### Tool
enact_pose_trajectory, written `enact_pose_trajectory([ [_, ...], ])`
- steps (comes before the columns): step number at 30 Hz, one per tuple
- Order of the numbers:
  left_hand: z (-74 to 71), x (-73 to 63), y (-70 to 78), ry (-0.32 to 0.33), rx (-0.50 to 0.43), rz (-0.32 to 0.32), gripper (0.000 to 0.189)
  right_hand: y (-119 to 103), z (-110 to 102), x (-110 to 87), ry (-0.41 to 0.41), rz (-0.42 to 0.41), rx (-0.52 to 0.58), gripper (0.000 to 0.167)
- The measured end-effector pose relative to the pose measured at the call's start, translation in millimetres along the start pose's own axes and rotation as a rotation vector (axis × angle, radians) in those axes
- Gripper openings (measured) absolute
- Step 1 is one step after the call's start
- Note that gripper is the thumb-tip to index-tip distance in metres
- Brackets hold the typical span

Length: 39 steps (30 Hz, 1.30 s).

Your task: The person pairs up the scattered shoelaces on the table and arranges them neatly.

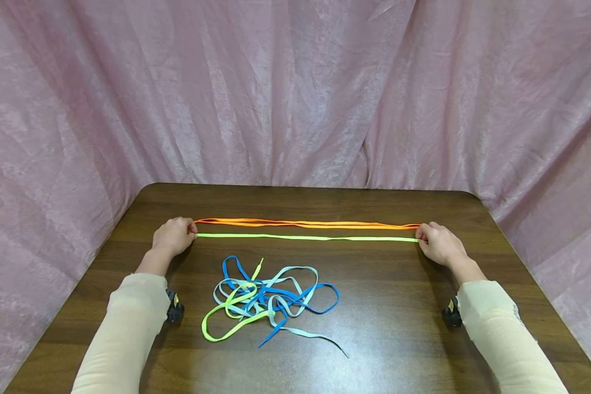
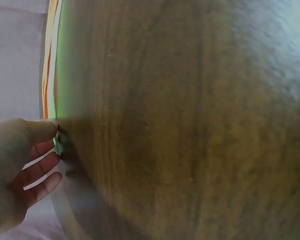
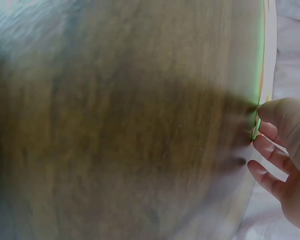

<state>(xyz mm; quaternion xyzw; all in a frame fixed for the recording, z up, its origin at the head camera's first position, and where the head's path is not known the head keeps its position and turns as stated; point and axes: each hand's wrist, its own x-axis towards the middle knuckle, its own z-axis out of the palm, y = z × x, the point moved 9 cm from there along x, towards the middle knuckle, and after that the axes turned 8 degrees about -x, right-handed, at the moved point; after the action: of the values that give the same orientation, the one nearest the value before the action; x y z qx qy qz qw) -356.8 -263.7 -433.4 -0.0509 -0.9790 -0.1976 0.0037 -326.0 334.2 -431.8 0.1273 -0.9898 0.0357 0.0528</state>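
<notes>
A yellow-green shoelace runs straight across the table between both hands. My left hand pinches its left end between thumb and fingers; in the left wrist view a short green tip sticks out below the thumb. At the other end my right hand pinches the same shoelace, and its tip pokes past the thumb in the right wrist view. Just behind it and nearly parallel lie orange shoelace strands, their ends close to both hands and partly hidden by the fingers.
Nearer the front lies a loose tangle of a blue shoelace, a pale blue shoelace and another yellow-green shoelace. The brown wooden table has rounded far corners. Pink curtains hang behind it and at both sides.
</notes>
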Motion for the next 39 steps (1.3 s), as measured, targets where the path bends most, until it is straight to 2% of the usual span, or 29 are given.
enact_pose_trajectory([
  [5,-1.0,-4.3,-5.6,0.014,-0.006,-0.02,0.012,-0.4,0.5,-2.4,-0.012,-0.003,-0.008,0.012],
  [11,-0.6,-10.4,-10.2,-0.007,0.019,-0.039,0.019,-5.2,-1.3,-8.1,-0.022,-0.03,-0.018,0.018],
  [19,-2.4,-20.1,-7.8,-0.051,0.055,0.002,0.027,-18.0,-10.5,-14.6,0.026,-0.077,-0.044,0.026],
  [22,-4.7,-24.0,-5.0,-0.041,0.056,0.022,0.027,-25.7,-15.5,-15.9,0.057,-0.102,-0.061,0.028],
  [26,-7.9,-29.1,5.1,-0.015,0.061,0.059,0.025,-37.8,-19.7,-16.0,0.084,-0.134,-0.082,0.029],
  [31,-8.5,-33.4,24.8,0.011,0.061,0.123,0.025,-59.6,-21.5,-14.0,0.132,-0.195,-0.103,0.028],
  [36,-5.4,-36.2,50.8,0.027,0.052,0.249,0.023,-85.8,-24.2,-13.6,0.196,-0.276,-0.113,0.027],
  [39,-2.2,-37.8,68.0,0.021,0.059,0.328,0.023,-100.9,-24.7,-13.3,0.203,-0.315,-0.118,0.024],
])
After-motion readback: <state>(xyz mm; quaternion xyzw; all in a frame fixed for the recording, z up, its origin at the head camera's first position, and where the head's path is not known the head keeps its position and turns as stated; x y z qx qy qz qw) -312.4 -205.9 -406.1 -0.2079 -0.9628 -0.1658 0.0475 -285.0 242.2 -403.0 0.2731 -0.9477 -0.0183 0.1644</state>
